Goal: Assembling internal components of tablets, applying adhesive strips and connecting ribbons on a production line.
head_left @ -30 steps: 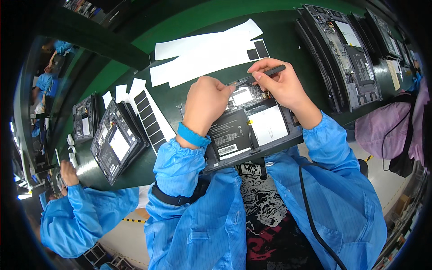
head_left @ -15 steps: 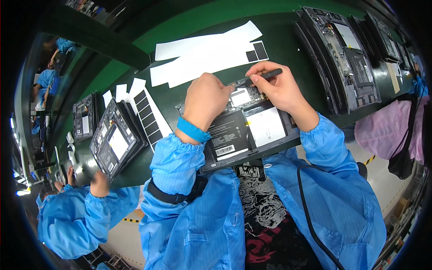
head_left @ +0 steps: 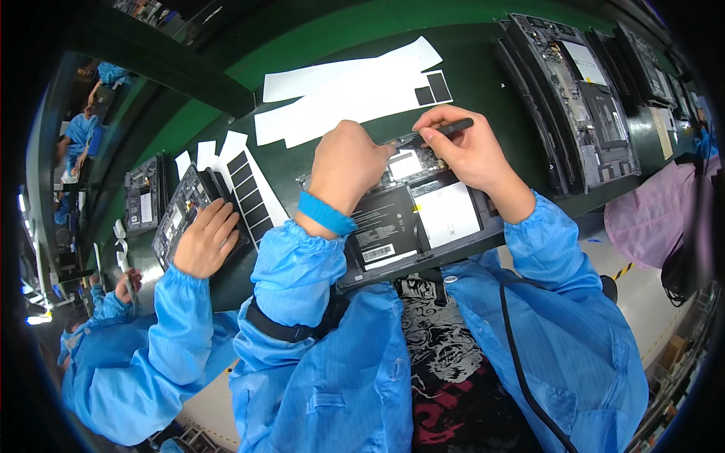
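Note:
In front of me lies an opened tablet-like device (head_left: 453,245) with its battery (head_left: 384,226), a white-covered block (head_left: 447,214) and circuit boards showing. My left hand (head_left: 349,162), with a blue band at the wrist, is closed at the device's far edge; its fingertips and anything in them are hidden. Between thumb and fingers, my right hand (head_left: 470,149) grips a slim black tweezers-like tool (head_left: 457,126). The tool slants down to the left, toward the board beside my left thumb. Its tip is too small to make out.
White sheets (head_left: 340,98) with black pads lie beyond the device. Stacked opened devices (head_left: 578,98) stand at right. At left, a co-worker's hand (head_left: 204,243) rests over another device stack (head_left: 175,223), beside a strip of black rectangles (head_left: 248,189). A black cord (head_left: 513,347) hangs down my front.
The co-worker's hand at left has moved up and right onto the device stack. My own hands and the tool have barely moved. A pink-sleeved person's clothing at right has shifted slightly.

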The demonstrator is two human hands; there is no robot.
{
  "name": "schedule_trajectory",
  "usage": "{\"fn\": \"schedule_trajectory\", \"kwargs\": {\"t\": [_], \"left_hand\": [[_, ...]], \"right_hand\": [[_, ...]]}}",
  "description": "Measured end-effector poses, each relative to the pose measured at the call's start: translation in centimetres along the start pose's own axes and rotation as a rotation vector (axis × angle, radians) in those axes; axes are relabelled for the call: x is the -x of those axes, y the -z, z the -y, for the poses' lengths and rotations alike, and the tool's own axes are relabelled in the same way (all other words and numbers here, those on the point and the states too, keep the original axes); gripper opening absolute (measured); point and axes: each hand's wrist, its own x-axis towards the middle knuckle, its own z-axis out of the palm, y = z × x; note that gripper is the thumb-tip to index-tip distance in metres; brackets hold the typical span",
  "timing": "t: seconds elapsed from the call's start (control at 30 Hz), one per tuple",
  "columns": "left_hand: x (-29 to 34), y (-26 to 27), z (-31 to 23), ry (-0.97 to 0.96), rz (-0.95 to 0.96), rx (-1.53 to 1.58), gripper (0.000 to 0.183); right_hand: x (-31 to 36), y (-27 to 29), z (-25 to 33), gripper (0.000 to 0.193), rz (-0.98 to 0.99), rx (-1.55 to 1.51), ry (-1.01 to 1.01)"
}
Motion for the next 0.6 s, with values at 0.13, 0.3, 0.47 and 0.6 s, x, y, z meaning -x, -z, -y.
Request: {"fn": "schedule_trajectory", "kwargs": {"t": [0.13, 0.3, 0.47, 0.6], "left_hand": [[0.0, 0.7, -0.4, 0.064, 0.062, 0.008, 0.044], [-0.2, 0.0, 0.8, 0.073, 0.020, -0.001, 0.047], [-0.7, 0.4, 1.2, 0.112, 0.031, -0.136, 0.052], [-0.8, 1.8, -0.3, 0.182, 0.221, -0.182, 0.054]], "right_hand": [[0.0, 0.3, -0.1, 0.011, 0.005, 0.016, 0.015], [-0.3, 0.3, -0.4, 0.011, 0.010, 0.012, 0.000], [-0.4, 0.2, -0.6, 0.012, -0.008, 0.011, 0.015], [-0.6, 0.6, -0.7, 0.012, -0.007, 0.028, -0.032]]}}
